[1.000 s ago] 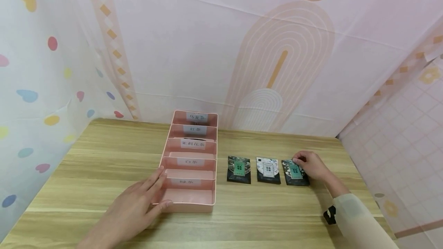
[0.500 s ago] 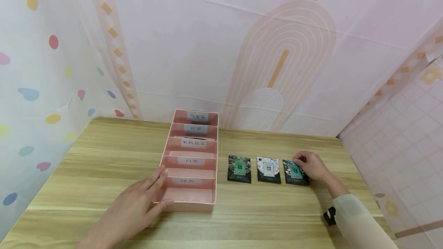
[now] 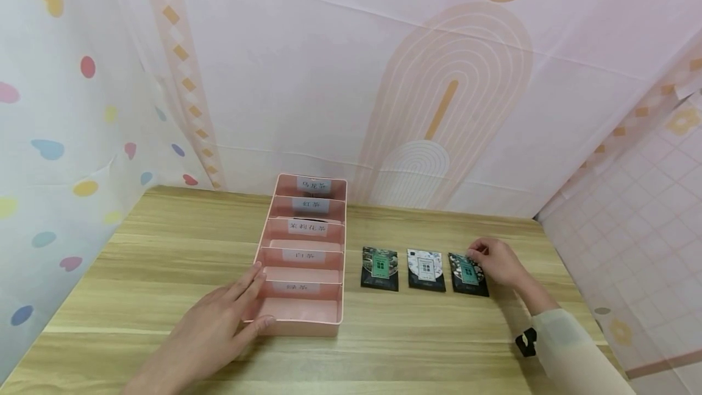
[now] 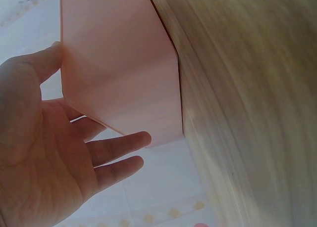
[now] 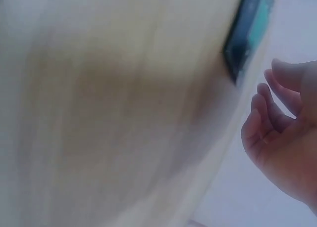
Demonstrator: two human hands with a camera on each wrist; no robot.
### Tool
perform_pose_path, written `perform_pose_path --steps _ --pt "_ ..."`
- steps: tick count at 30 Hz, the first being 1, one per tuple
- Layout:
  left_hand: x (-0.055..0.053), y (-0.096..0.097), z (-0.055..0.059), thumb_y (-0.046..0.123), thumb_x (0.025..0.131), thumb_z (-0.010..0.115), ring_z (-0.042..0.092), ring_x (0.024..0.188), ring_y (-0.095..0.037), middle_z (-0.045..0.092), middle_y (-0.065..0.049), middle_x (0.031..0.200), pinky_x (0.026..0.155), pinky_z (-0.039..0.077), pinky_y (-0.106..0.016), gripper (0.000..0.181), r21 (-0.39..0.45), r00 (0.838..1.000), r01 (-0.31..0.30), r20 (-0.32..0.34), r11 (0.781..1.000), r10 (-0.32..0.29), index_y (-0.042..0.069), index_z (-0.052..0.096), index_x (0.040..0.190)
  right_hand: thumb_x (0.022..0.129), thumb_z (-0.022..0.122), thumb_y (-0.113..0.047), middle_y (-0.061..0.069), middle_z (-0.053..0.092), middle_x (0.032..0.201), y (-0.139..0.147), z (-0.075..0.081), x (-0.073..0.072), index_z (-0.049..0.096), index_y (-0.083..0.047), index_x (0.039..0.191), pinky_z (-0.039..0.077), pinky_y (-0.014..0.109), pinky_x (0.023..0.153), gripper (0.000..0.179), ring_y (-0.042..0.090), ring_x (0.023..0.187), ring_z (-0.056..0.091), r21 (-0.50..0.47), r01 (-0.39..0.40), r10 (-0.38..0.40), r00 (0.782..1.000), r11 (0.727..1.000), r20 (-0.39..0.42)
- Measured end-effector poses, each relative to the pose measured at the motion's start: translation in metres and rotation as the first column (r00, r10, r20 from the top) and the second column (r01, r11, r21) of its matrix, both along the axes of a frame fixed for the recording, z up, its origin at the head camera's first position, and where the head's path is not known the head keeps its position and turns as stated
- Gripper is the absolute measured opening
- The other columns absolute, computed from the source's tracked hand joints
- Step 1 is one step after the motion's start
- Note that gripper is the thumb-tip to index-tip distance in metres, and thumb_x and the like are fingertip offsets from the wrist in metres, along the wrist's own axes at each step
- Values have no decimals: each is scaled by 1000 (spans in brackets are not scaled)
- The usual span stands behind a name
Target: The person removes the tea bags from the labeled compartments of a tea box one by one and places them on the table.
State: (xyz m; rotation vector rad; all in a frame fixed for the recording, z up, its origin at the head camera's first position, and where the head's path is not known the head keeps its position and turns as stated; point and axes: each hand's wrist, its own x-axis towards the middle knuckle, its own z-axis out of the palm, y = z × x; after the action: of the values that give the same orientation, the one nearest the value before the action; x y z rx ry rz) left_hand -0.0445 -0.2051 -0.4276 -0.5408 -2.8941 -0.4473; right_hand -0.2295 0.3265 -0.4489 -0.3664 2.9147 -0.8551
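The pink divided tray (image 3: 296, 328) looks like smooth, matt plastic, its labels (image 3: 307, 227) paper; the bench (image 3: 417, 346) is wood-grained, the backdrop (image 3: 307, 78) creased cloth.

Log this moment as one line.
left hand: touching pink compartment box | right hand: at teal-labelled tea sachet, contact unclear | table: green-labelled sachet, white-labelled sachet

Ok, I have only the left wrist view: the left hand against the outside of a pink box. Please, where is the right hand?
Observer: The right hand is at the corner of a teal-labelled packet; whether it grips, I cannot tell.
Operator: Thank you. And how is the pink box inside?
Observer: It is divided into five labelled sections.
Operator: Are there more packets?
Observer: Yes, two: a green-labelled packet and a white-topped packet, in a row between the box and the teal one.
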Motion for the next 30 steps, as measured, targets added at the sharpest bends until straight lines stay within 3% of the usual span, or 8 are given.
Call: perform_pose_path --steps 8,20,30 --pt "-1 0 0 49 100 68 59 132 -37 48 -17 159 105 51 -57 74 2 1000 2 -6 1000 -2 -2 52 152 103 65 -6 11 69 93 -11 16 -1 71 7 110 49 29 61 16 20 80 58 -53 -43 42 999 998 -34" --pt "0 1 1 49 100 69 59 132 -37 48 -18 159 105 51 -57 74 -2 1000 0 -11 1000 0 -2 52 152 105 64 -10 16 70 112 -40 34 -5 68 6 122 53 37 72 24 30 100 63 -86 -97 95 995 992 -26" --pt "0 1 0 51 100 68 59 133 -37 48 -17 159 106 50 -57 75 -1 1000 -2 -5 1000 2 -1 53 152 103 67 -11 11 71 109 -69 48 -6 70 3 118 54 32 70 21 26 97 63 -98 -170 160 982 981 -97"
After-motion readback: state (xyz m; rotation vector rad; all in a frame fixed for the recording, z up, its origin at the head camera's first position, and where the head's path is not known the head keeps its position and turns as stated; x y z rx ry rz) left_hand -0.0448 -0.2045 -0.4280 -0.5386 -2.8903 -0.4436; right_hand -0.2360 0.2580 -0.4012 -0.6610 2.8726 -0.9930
